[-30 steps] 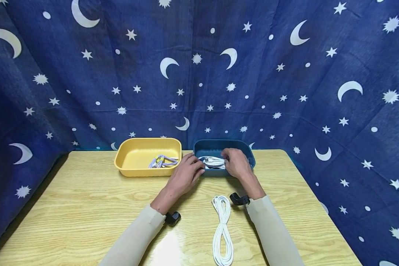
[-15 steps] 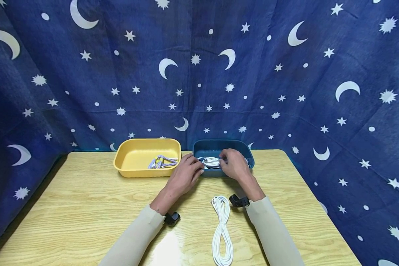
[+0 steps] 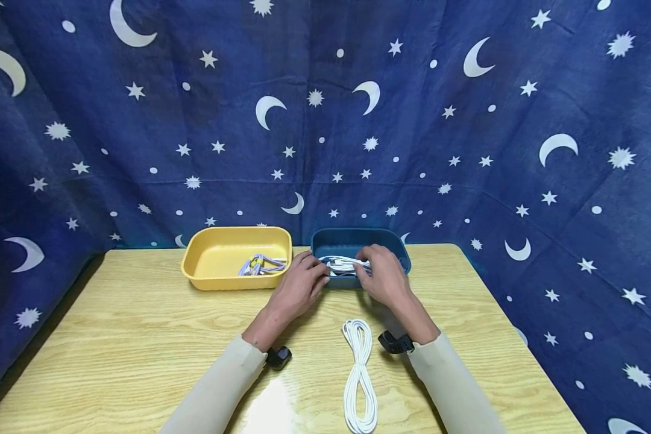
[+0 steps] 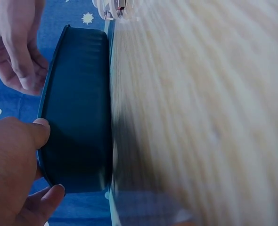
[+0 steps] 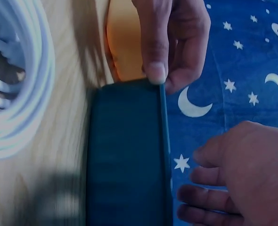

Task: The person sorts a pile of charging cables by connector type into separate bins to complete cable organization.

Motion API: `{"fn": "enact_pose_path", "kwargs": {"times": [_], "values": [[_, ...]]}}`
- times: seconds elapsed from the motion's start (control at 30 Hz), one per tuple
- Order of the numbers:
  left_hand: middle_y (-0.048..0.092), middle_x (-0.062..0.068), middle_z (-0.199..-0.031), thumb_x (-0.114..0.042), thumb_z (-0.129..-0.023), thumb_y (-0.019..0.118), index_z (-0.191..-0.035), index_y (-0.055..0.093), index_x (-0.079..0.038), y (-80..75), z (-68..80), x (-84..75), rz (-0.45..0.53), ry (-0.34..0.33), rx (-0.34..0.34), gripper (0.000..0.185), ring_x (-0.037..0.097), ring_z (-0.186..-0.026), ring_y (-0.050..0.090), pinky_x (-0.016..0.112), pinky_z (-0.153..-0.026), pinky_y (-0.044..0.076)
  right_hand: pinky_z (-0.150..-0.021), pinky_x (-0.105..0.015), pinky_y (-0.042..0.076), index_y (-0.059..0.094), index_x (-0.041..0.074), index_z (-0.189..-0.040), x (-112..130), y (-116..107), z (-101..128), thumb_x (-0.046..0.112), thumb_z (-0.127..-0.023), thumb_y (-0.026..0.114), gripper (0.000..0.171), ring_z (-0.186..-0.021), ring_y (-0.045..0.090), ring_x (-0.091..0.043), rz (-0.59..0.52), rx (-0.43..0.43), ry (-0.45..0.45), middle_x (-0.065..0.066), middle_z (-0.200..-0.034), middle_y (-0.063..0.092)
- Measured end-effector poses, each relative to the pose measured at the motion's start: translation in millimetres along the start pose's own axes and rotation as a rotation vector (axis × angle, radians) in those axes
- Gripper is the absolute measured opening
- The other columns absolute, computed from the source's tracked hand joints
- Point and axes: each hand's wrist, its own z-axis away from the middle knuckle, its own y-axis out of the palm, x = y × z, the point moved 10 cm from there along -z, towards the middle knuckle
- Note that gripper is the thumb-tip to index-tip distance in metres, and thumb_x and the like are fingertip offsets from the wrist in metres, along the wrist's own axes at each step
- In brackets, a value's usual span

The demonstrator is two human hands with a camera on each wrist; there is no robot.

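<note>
My left hand [image 3: 299, 286] holds the left front corner of a dark blue tray [image 3: 352, 232]; in the right wrist view its thumb [image 5: 154, 56] presses on the tray's rim [image 5: 129, 85]. A bundled white cable [image 3: 343, 264] lies inside the tray. My right hand [image 3: 383, 277] hovers over the tray's front right part with fingers loosely curled [image 5: 240, 174], holding nothing that I can see. In the left wrist view the tray's outer wall [image 4: 77, 108] fills the left side, my left thumb [image 4: 33, 134] is against it, and the right hand [image 4: 16, 47] hangs above.
A yellow tray [image 3: 222, 281] with purple-white cables [image 3: 260, 264] stands left of the blue one. A long coiled white cable [image 3: 359, 374] lies on the wooden table [image 3: 141, 337] between my forearms. Starry blue cloth [image 3: 325, 120] backs and flanks the table.
My right hand has drawn back toward me, from deeper in the blue tray to its front edge. The left hand has stayed at the tray's corner. The camera view shifted slightly.
</note>
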Motion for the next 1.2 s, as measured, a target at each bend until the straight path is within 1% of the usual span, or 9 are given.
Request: {"fn": "enact_pose_path", "kwargs": {"times": [0.1,0.2,0.3,0.37,0.53,0.73,0.87,1.0,1.2], "values": [[0.068,0.007,-0.11,-0.017,-0.104,0.07,-0.106,0.076,-0.012,0.1,0.5,0.7,-0.013,-0.006,0.004,0.007,0.037,-0.133,0.055,0.047,-0.119,0.04,-0.083,-0.048,0.055,0.076,0.005,-0.099,6,-6,4,0.015,-0.095,0.075,0.012,-0.092,0.068,-0.03,0.003,-0.031,-0.025,-0.011,-0.096,0.073],[0.068,0.006,-0.11,-0.017,-0.104,0.07,-0.106,0.076,-0.013,-0.9,0.7,0.0,-0.015,-0.001,-0.003,0.007,0.038,-0.133,0.055,0.047,-0.119,0.04,-0.082,-0.049,0.055,0.076,0.004,-0.099,11,-13,10,0.014,-0.094,0.075,0.012,-0.09,0.068,-0.03,0.007,-0.063,-0.04,-0.01,-0.095,0.073],[0.068,0.007,-0.11,-0.017,-0.104,0.07,-0.105,0.076,-0.013,-1.7,0.7,0.1,-0.011,-0.001,-0.008,0.007,0.04,-0.134,0.055,0.047,-0.12,0.039,-0.08,-0.048,0.056,0.076,0.004,-0.099,15,-18,14,0.014,-0.093,0.076,0.012,-0.088,0.069,-0.029,-0.002,-0.076,-0.035,-0.009,-0.094,0.073],[0.068,0.006,-0.11,-0.017,-0.104,0.07,-0.106,0.076,-0.013,-1.5,0.6,0.7,-0.01,-0.007,-0.004,0.007,0.039,-0.135,0.054,0.047,-0.121,0.038,-0.079,-0.047,0.056,0.076,0.005,-0.099,16,-19,18,0.015,-0.093,0.076,0.011,-0.087,0.07,-0.027,-0.012,-0.068,-0.016,-0.008,-0.093,0.073],[0.068,0.005,-0.112,-0.019,-0.105,0.069,-0.106,0.076,-0.014,0.1,0.4,2.2,-0.028,-0.02,0.013,0.008,0.036,-0.137,0.053,0.045,-0.122,0.037,-0.078,-0.046,0.058,0.076,0.008,-0.099,17,-18,26,0.018,-0.093,0.078,0.012,-0.088,0.071,-0.024,-0.043,-0.021,0.033,-0.005,-0.094,0.074],[0.068,0.005,-0.112,-0.019,-0.105,0.069,-0.107,0.076,-0.015,1.3,0.7,2.2,-0.03,-0.018,0.019,0.008,0.036,-0.137,0.053,0.046,-0.121,0.038,-0.08,-0.045,0.058,0.074,0.007,-0.099,26,-16,35,0.017,-0.091,0.081,0.015,-0.088,0.072,-0.023,-0.023,0.011,-0.01,-0.005,-0.093,0.075],[0.068,0.005,-0.112,-0.02,-0.106,0.068,-0.107,0.076,-0.015,2.2,1.2,2.8,-0.031,-0.026,0.028,0.009,0.035,-0.137,0.053,0.046,-0.121,0.038,-0.077,-0.043,0.058,0.073,0.009,-0.098,28,-15,41,0.018,-0.091,0.081,0.013,-0.086,0.072,-0.02,-0.021,0.024,0.003,-0.002,-0.091,0.074],[0.068,0.005,-0.112,-0.02,-0.106,0.068,-0.108,0.076,-0.015,2.2,1.4,3.3,-0.032,-0.031,0.026,0.009,0.036,-0.138,0.052,0.046,-0.121,0.038,-0.071,-0.04,0.057,0.074,0.01,-0.1,27,-10,48,0.019,-0.092,0.08,0.014,-0.08,0.069,-0.018,-0.02,0.082,0.043,-0.002,-0.089,0.072],[0.067,0.006,-0.112,-0.017,-0.105,0.069,-0.108,0.077,-0.013,1.3,1.2,3.7,0.002,-0.034,0.02,0.009,0.04,-0.137,0.053,0.047,-0.121,0.038,-0.06,-0.036,0.05,0.075,0.008,-0.11,21,2,62,0.025,-0.093,0.08,0.024,-0.069,0.06,-0.013,0.017,0.201,0.122,0.0,-0.084,0.068]]}}
